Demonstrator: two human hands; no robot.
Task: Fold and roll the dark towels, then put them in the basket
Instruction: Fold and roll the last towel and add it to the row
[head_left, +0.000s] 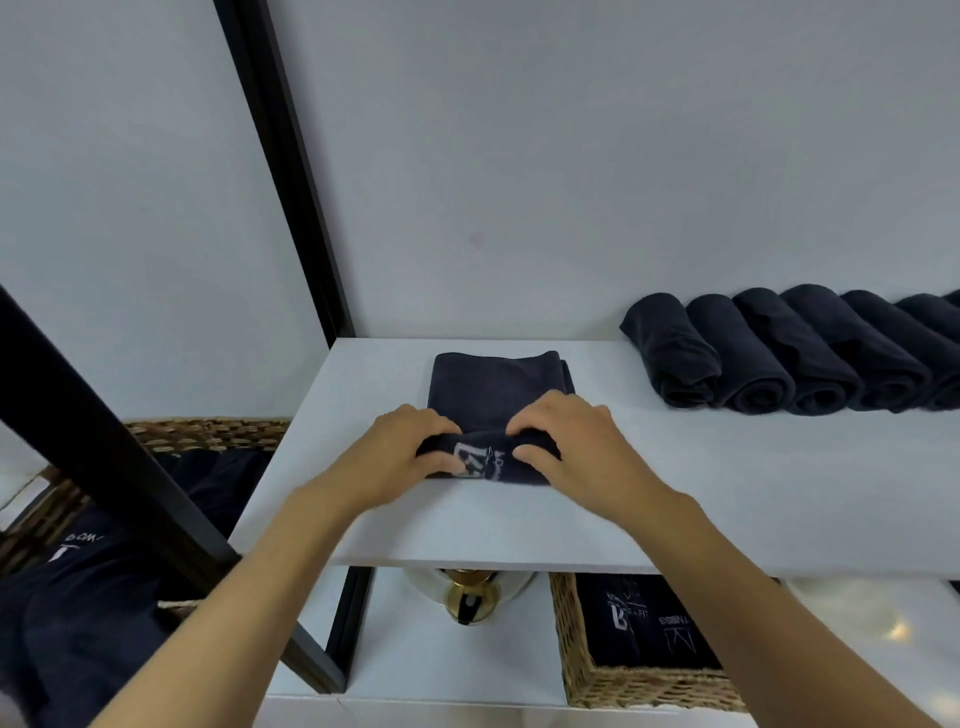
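Navy towel w/ white logo; white shelf; tan woven basket.

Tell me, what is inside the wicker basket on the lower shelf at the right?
The wicker basket holds dark towels with white printed lettering. The white shelf above covers its back part, so what lies there cannot be seen.

Two bare forearms enter from the lower edge of the frame, one from the lower left and one from the lower right, and narrow toward the wrists near the middle. No sleeve, cuff or glove covers either arm as far as the frame shows. The left hand and the right hand are likewise uncovered. The visible fingers carry no ring, the wrists no watch or band. The fingernails are short and unpainted where they can be made out.
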